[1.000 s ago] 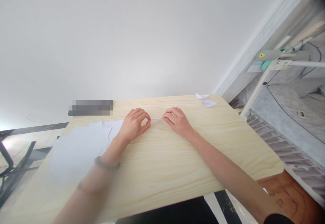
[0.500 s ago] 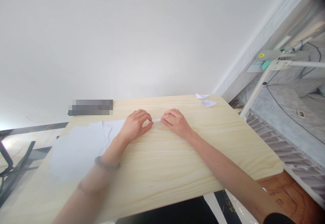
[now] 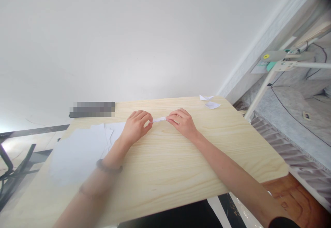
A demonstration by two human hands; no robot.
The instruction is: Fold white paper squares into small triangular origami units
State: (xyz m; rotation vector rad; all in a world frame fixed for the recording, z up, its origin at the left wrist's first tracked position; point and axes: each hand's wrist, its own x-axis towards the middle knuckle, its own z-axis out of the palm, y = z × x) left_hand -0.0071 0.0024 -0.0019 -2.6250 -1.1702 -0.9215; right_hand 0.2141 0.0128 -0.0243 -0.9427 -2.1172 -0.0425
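Tabletop (image 3: pixel 165 166), hands (image 3: pixel 137 124) (image 3: pixel 183 124) farther apart along paper strip (image 3: pixel 158 119)

No text is legible; the round yellow sticker (image 3: pixel 266 56) on the grey tube (image 3: pixel 277 56) is too small to read.

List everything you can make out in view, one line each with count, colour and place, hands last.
Paper strip: one, white, between the two hands
Folded papers: two, white, table's far right corner
Paper sheets: several, exact count unclear, white, table's left side
Table: one, pale wood-look, below the hands
Pixelated block: one, dark grey, table's far left corner
Wall: one, white, beyond the table
Frame: one, whitish, right of the table
Sofa-like seat: one, grey, far right
Bracelet: one, dark, left wrist
Left hand: one, bare, grip on strip's left end
Right hand: one, bare, grip on strip's right end
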